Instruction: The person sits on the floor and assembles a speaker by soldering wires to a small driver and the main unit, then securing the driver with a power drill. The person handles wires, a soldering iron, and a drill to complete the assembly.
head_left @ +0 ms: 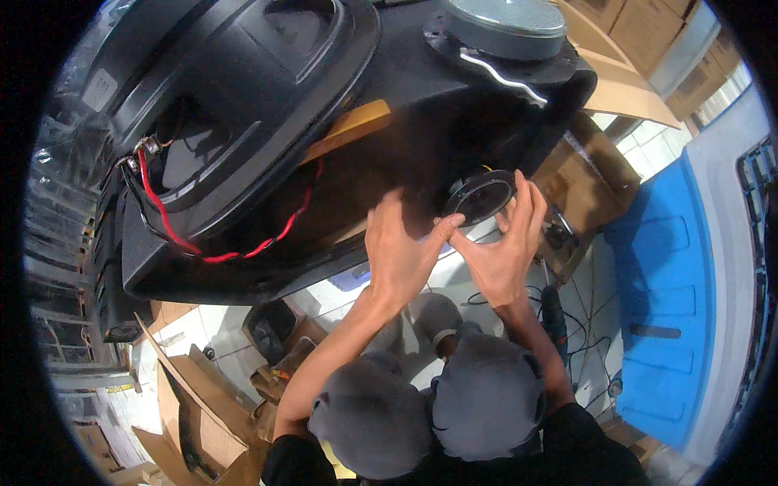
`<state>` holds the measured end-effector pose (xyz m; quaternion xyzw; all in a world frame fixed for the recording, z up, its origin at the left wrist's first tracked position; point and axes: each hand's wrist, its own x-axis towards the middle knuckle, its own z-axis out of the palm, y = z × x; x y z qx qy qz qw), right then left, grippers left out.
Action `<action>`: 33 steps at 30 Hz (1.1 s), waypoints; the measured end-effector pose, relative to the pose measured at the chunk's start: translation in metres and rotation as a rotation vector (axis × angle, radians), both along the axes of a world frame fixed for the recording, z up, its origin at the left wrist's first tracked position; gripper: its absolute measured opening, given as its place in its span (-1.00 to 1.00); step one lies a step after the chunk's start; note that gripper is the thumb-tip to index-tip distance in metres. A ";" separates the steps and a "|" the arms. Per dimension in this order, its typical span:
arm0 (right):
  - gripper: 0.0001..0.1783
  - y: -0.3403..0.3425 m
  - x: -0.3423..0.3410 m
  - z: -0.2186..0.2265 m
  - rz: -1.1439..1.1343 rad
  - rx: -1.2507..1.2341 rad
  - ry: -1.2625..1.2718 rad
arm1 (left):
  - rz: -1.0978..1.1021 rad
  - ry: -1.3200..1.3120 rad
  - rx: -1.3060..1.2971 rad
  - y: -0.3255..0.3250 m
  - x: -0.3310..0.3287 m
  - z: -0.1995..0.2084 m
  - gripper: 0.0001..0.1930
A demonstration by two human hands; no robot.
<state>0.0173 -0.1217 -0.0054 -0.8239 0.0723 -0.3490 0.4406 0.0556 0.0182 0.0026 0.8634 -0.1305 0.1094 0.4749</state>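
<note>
A black round ring-shaped part (481, 199), seemingly a small speaker or port ring, is tilted beside the open side of a large black speaker cabinet (454, 97). My right hand (501, 251) grips its rim, fingers along the right edge and thumb at the lower edge. My left hand (399, 253) is just left of it; its thumb tip is at the ring's left edge, while its fingers point up, apart from the thumb and blurred against the dark opening. A large black woofer (219, 105) leans on the cabinet's left side, with twisted red and black wires (219, 259) hanging from its terminals.
A round silver-topped magnet (506, 24) with a white wire (502, 77) sits on the cabinet's far right. Open cardboard boxes (203, 405) stand at lower left and another box (587, 174) at right. A blue plastic panel (664, 300) borders the right. Black cables (596, 348) lie on the tiles.
</note>
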 end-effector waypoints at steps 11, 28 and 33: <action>0.07 0.015 0.014 -0.001 -0.234 -0.436 0.041 | 0.036 0.060 -0.024 -0.004 0.014 0.021 -0.48; -0.12 -0.010 0.023 -0.035 -0.184 -0.307 -0.313 | 0.072 -0.225 -0.055 -0.015 0.024 0.002 -0.51; -0.12 -0.028 0.033 -0.057 -0.169 0.200 -0.148 | 0.068 -0.248 0.021 -0.013 0.023 0.000 -0.52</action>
